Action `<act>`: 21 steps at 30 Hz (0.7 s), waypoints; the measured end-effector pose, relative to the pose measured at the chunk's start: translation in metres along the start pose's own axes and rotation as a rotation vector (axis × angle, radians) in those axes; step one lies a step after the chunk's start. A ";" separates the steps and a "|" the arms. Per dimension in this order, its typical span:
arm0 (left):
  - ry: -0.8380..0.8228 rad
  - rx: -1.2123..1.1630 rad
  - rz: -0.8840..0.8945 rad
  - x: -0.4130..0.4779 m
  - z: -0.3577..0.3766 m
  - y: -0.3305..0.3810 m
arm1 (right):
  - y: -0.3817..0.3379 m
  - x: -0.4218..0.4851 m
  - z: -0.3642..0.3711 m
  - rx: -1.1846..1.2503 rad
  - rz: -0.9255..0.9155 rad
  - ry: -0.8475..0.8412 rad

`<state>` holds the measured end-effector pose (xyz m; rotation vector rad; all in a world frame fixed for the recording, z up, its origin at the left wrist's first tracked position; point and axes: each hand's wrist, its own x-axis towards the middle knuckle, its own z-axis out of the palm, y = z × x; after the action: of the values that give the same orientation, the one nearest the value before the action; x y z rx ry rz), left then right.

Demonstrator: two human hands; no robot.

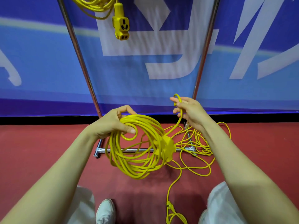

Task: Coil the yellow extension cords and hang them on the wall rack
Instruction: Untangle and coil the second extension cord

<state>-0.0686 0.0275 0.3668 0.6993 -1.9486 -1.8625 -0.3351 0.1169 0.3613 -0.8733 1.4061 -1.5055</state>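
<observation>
You stand on a red carpet floor (pixel 48 151), facing a blue banner wall (pixel 40 62) with large white shapes printed on it. In front of the wall is a metal rack (pixel 81 62): two slanted uprights rise from a low base bar (pixel 99 150) on the carpet. One coiled cord (pixel 93 5) already hangs at the top edge of view, its socket block (pixel 120 25) dangling long axis upright, outlets facing you.

Your left hand (pixel 111 122) grips the top of a second yellow coil (pixel 116 159), fingers curled through the loops. The coil hangs in the air above the base bar, its ring tilted, with the open face turned toward you and to the right. A socket hub (pixel 165 143) sits on the coil's right side. From it a strand runs up to your right hand (pixel 189 110), which holds it with a small loop over the fingers.

More loose cord (pixel 200 143) lies tangled on the carpet by the right upright, and one line trails back between your feet
</observation>
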 end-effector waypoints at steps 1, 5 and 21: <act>-0.010 -0.002 -0.002 0.001 0.002 -0.001 | 0.000 0.001 -0.002 -0.019 -0.012 -0.015; 0.005 -0.031 -0.006 0.002 0.008 -0.001 | -0.007 -0.006 -0.004 0.008 -0.142 -0.211; 0.038 -0.108 0.117 0.005 0.024 -0.004 | 0.024 0.000 0.009 -0.621 -0.144 -0.295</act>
<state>-0.0865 0.0443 0.3607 0.5713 -1.8099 -1.8537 -0.3239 0.1138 0.3387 -1.5338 1.6305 -0.9793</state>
